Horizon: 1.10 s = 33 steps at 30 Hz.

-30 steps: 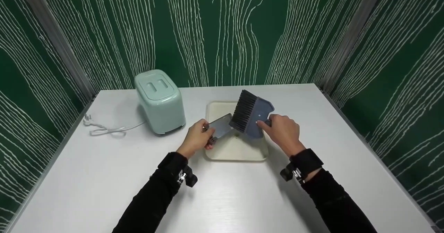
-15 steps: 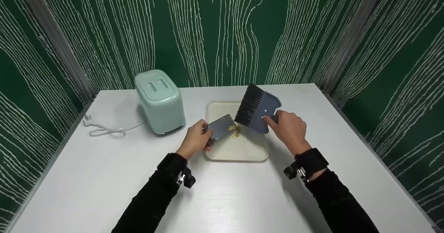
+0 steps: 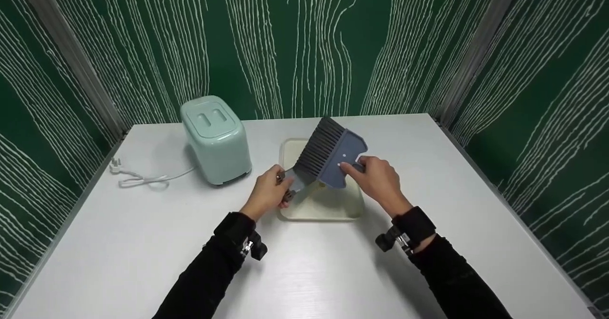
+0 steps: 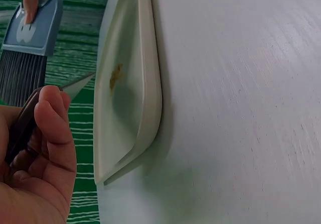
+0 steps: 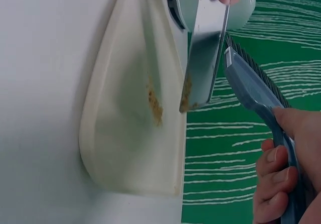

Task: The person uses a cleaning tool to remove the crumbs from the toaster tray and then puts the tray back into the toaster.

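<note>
My left hand [image 3: 267, 191] grips the dark end of a flat metal crumb tray [image 5: 204, 58], tilted over a cream tray [image 3: 328, 209]. Brown crumbs [image 5: 187, 92] cling near its lower edge, and more crumbs [image 5: 154, 106] lie in the cream tray beneath. My right hand [image 3: 382, 180] holds a wide blue-grey hand brush [image 3: 343, 155] by its handle, thumb on the flat back. In the head view its dark bristles [image 3: 319, 148] overlap the crumb tray's far part and hide it.
A mint-green toaster [image 3: 219, 143] stands at the back left of the white table [image 3: 304, 271]. Its white cord and plug [image 3: 147, 178] lie to the left of it. Green patterned walls [image 3: 304, 48] enclose the table at the back and sides.
The brush moved away to the right, uncovering crumbs at the crumb tray's end, then came back left over the tray. My left hand has stayed nearly still.
</note>
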{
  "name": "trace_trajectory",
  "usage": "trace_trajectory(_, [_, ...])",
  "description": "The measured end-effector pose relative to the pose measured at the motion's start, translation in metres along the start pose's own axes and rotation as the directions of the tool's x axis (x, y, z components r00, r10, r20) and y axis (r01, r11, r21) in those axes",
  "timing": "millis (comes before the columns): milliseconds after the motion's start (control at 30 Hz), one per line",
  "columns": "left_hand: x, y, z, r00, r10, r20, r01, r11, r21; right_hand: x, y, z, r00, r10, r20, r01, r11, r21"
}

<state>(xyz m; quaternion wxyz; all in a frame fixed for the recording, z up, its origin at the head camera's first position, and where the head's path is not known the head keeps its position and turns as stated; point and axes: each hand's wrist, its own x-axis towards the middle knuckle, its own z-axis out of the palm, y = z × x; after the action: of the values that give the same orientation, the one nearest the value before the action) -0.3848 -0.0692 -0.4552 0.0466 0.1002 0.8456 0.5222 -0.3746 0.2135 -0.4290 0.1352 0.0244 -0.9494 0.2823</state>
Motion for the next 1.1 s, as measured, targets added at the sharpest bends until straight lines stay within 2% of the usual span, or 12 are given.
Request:
trace_trajectory(167, [0.001,0.001,0.002,0.999,0.039,0.000,-0.039,0.999,-0.020,-0.004,-0.009,0.002,0.998,-0.007,0.061,0.006,1.000,0.019])
trace_trajectory(467, [0.002,0.003,0.001,0.999,0.038,-0.033,-0.039,0.999,-0.032,-0.009,-0.010,-0.001,0.986,-0.128,0.111,0.132,0.991,-0.032])
trace_trajectory(600, [0.001,0.002,-0.001,0.999,0.036,-0.034,-0.037,0.999,-0.025,-0.011,-0.006,-0.004,0.982,-0.168,0.091,0.177,0.979,-0.100])
trace_trajectory(767, [0.001,0.001,-0.001,0.999,0.031,-0.027,-0.032,0.999,-0.021,-0.012,-0.003,-0.007,0.980,-0.190,0.058,0.197,0.967,-0.162])
trace_trajectory(1100, [0.000,-0.002,-0.002,0.999,0.041,-0.028,-0.042,0.999,-0.020,-0.007,0.012,-0.010,0.970,-0.234,-0.072,0.207,0.940,-0.270])
